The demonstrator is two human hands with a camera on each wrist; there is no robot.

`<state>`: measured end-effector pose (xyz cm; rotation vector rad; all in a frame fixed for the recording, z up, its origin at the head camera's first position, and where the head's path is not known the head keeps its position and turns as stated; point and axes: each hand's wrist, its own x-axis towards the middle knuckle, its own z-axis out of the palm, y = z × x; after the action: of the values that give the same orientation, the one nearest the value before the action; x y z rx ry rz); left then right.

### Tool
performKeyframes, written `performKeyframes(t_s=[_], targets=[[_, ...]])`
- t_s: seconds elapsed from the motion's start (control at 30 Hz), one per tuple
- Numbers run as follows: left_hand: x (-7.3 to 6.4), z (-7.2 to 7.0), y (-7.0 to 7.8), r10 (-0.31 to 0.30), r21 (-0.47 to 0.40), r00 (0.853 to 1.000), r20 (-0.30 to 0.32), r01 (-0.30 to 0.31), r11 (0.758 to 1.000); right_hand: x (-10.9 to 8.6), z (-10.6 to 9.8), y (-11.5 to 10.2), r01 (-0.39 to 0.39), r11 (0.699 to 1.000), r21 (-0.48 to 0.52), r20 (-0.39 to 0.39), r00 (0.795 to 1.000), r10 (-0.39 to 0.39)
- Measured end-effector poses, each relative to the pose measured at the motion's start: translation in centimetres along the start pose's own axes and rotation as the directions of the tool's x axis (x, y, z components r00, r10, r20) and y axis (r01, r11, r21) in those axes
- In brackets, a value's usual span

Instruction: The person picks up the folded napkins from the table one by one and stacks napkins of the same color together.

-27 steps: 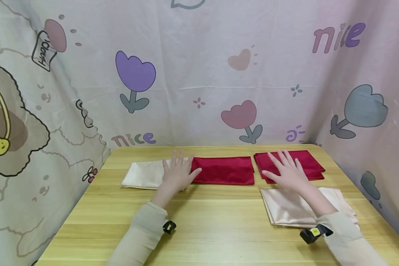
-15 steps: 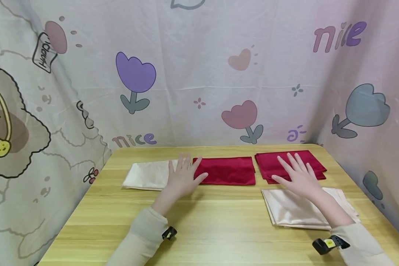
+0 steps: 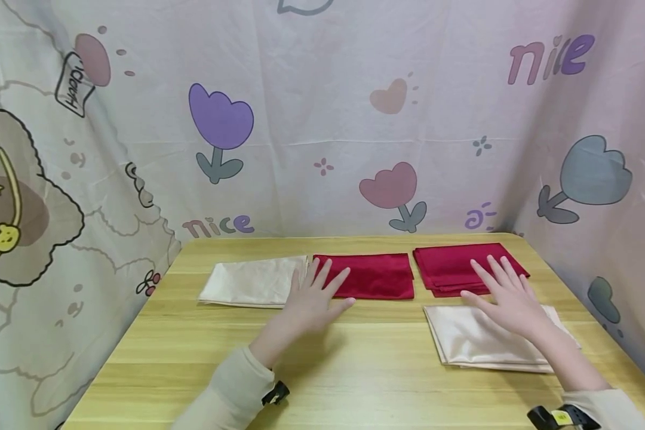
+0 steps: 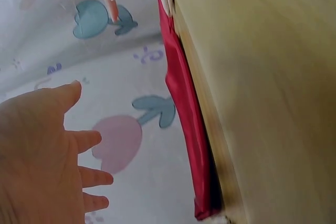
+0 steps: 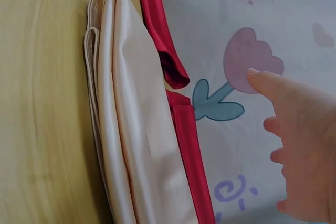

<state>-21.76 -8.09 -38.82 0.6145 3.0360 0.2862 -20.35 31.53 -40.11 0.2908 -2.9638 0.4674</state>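
Observation:
In the head view my left hand (image 3: 310,303) hovers with spread fingers above the table, near a folded cream cloth (image 3: 252,282) and a folded red cloth (image 3: 373,276) lying side by side. My right hand (image 3: 513,301), fingers also spread, is above a second folded cream cloth (image 3: 478,337), its fingertips overlapping a second folded red cloth (image 3: 457,266) behind. Both wrist views show a gap between hand and fabric: the left hand (image 4: 47,156) holds nothing, and the right hand (image 5: 304,145) is apart from the layered cream cloth (image 5: 139,108).
All the cloths lie on a light wooden table (image 3: 355,382). A printed curtain (image 3: 312,119) hangs right behind the table's back edge and along both sides. A small black camera is strapped at each wrist.
The left hand has drifted right and slightly toward me, off the left cream cloth. My right hand has moved right and nearer to me. The cloths stay in place.

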Motion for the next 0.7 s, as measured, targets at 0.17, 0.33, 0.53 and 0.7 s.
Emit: performKeyframes(t_s=[0.17, 0.33, 0.53, 0.7], targets=[[-0.7, 0.0, 1.2, 0.061, -0.036, 0.998, 0.020, -0.060, 0.998, -0.8, -0.3, 1.0, -0.010, 1.000, 0.013, -0.013, 1.000, 0.010], [-1.0, 0.3, 2.2, 0.095, -0.088, 0.995, 0.025, -0.093, 0.992, -1.7, -0.7, 1.9, -0.041, 0.997, 0.068, -0.015, 0.999, 0.043], [-0.9, 1.1, 3.2, 0.132, -0.129, 0.991, 0.009, -0.130, 0.983, -2.8, -1.1, 3.3, -0.049, 0.982, 0.182, -0.013, 0.999, 0.052], [-1.0, 1.0, 4.1, 0.156, -0.237, 0.988, 0.002, -0.152, 0.960, -3.7, -1.5, 4.3, -0.052, 0.960, 0.276, 0.015, 0.999, 0.050]])
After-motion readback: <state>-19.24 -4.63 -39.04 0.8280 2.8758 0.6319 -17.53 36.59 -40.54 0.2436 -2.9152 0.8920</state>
